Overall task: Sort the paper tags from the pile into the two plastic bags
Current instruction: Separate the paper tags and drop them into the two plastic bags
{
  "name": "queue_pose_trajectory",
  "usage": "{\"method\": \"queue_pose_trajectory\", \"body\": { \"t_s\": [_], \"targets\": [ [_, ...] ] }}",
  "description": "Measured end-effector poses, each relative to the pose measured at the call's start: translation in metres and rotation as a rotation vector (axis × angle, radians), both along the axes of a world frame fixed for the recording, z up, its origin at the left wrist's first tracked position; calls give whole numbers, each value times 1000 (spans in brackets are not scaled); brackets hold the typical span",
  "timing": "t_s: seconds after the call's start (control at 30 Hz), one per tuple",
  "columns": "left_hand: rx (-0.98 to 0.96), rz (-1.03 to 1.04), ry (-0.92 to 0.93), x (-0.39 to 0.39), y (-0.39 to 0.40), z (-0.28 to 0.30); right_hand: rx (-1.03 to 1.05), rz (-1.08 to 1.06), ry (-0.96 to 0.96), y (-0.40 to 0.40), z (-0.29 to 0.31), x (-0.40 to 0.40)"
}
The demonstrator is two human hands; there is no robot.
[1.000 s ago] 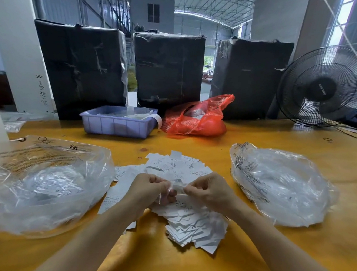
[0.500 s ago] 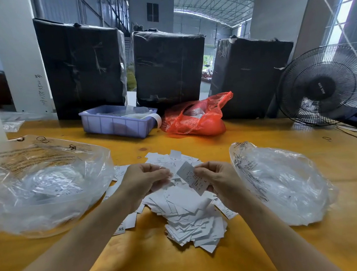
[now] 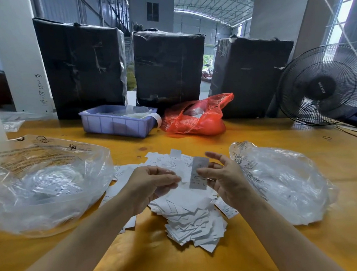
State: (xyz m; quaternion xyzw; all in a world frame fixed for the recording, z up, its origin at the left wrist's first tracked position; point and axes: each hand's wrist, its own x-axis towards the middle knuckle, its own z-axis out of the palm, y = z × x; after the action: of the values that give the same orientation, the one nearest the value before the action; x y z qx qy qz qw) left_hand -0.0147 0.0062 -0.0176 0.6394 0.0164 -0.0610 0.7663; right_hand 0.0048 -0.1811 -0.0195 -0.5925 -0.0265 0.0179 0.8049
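Right hand [image 3: 223, 178] pinches one paper tag [image 3: 198, 173] upright over pile of tags [image 3: 191, 214] at table [image 3: 210, 269] centre. Left hand [image 3: 154, 182] holds another white tag, fingers curled; print not readable. Step in hand, by judgement: read size on each tag, then choose bag. Left clear bag [image 3: 40, 184] at 9 o'clock from pile, right clear bag [image 3: 283, 181] at 3 o'clock. Better to keep one tag per pinch, turn print toward eyes, drop deep past bag mouth; light paper near fan [image 3: 325, 85] may flutter.

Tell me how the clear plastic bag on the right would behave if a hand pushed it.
The right clear plastic bag looks thin and crumpled, so it would probably crumple rather than keep its shape. It seems nearly empty and light, so it may slide easily on the smooth yellow table.
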Motion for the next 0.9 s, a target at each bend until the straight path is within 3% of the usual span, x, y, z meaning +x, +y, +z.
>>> {"method": "queue_pose_trajectory", "body": {
  "t_s": [0.1,0.23,0.4,0.9],
  "targets": [
    [-12,4,10,-1,-2,0,98,-5,3,0,2,0],
    [-10,1,13,-2,-3,0,-45,-26,-49,2,1,-3],
    [-2,2,9,-2,-4,0,6,-28,-121,7,2,-5],
    [42,-2,-9,1,-3,-3,-169,-98,-252,15,-2,-11]
  ]
}}
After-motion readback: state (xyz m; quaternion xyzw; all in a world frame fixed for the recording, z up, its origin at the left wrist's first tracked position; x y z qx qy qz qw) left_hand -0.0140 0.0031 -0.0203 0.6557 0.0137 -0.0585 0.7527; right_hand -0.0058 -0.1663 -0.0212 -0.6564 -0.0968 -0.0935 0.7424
